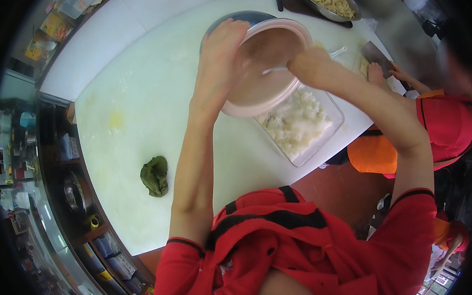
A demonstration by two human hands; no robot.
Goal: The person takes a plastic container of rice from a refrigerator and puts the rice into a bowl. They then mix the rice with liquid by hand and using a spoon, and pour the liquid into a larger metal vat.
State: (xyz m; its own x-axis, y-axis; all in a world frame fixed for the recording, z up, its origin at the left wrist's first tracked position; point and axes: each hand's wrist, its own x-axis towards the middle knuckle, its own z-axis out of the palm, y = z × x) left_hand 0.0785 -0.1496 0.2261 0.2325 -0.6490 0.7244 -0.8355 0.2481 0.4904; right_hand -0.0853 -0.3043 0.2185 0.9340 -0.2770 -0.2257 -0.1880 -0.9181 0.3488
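Note:
My left hand (225, 56) grips the upper left rim of a pinkish bowl (271, 101), which is tilted so that its inside faces me. My right hand (312, 67) is closed around a white spoon (275, 70) whose tip reaches into the bowl; a white handle end sticks out beyond the hand. The bowl's inner wall looks smooth and brownish; whether liquid lies in it, I cannot tell. Partly beneath the bowl, a clear rectangular tray (340, 112) holds white, clumped, grainy food (299, 126) like cooked rice. A dark blue-grey round vessel (249, 16) shows behind the bowl.
A crumpled dark green cloth (154, 176) lies left on the white worktop (137, 100). At the far right stands a steel bowl (359, 15) of pale yellow strips. A co-worker's hand (375, 75) is beside a broad knife blade (375, 54). Shelves (92, 235) line the left.

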